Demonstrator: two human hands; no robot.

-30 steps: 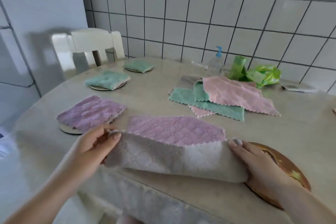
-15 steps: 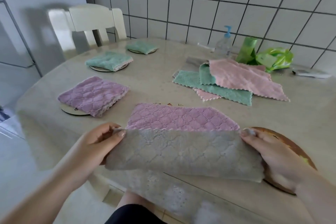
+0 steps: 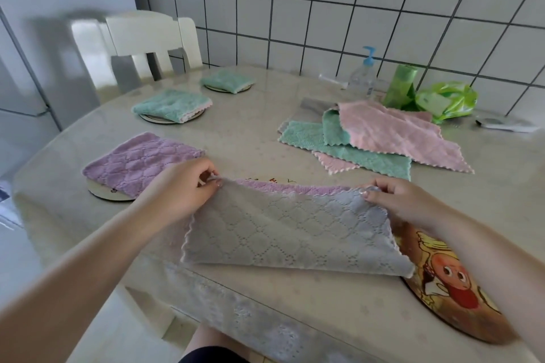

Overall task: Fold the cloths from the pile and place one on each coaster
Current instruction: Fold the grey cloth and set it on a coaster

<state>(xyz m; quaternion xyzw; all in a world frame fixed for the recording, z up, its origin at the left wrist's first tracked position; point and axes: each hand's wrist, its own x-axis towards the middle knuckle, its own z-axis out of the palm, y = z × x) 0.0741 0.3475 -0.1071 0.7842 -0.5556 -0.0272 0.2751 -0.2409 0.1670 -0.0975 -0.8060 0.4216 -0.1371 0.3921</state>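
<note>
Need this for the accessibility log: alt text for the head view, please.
Two hands, left and right, pinch the far corners of a grey-and-purple cloth folded in half on a table. Three folded cloths sit on coasters at left; an unfolded pile lies at right, and a cartoon coaster is bare.

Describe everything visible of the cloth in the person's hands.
The cloth is quilted and looks like soft microfibre, grey on one face, purple on the other, with scalloped edges. It lies folded over on the table, grey face up. The left hand and right hand pinch its far corners. Its right edge overlaps a picture coaster.
</note>
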